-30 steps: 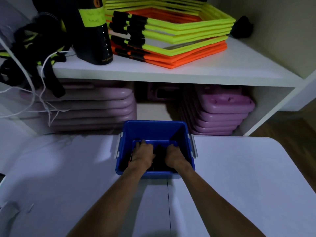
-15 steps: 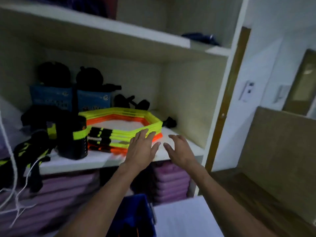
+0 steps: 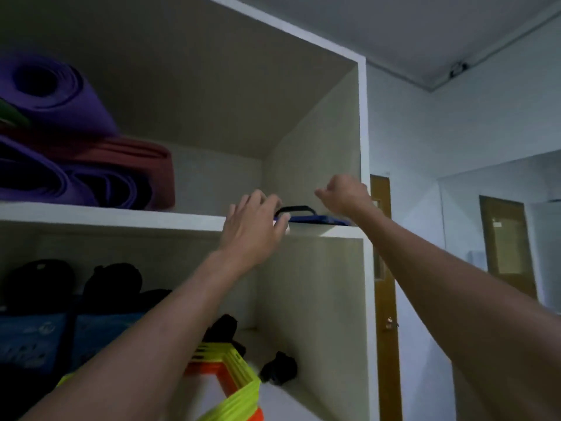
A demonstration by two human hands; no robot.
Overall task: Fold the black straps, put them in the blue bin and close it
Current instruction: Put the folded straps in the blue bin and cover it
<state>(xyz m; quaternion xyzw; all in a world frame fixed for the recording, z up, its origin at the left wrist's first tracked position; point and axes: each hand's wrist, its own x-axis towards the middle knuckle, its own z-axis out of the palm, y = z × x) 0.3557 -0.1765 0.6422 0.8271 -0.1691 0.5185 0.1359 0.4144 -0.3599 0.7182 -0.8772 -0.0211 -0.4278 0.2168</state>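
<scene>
The upper shelf (image 3: 121, 212) is crowded on its left by rolled mats (image 3: 76, 165), purple and red, stacked high. To their right the shelf board lies bare up to a flat blue lid (image 3: 315, 219) with a black handle, which sits at the right end against the cabinet side wall (image 3: 318, 153). That wall closes off the right. Above the lid the compartment is open. Both hands (image 3: 255, 226) are at the shelf edge near the lid, the left touching it.

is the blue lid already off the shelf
No, the blue lid lies flat on the upper shelf between both raised hands.
</scene>
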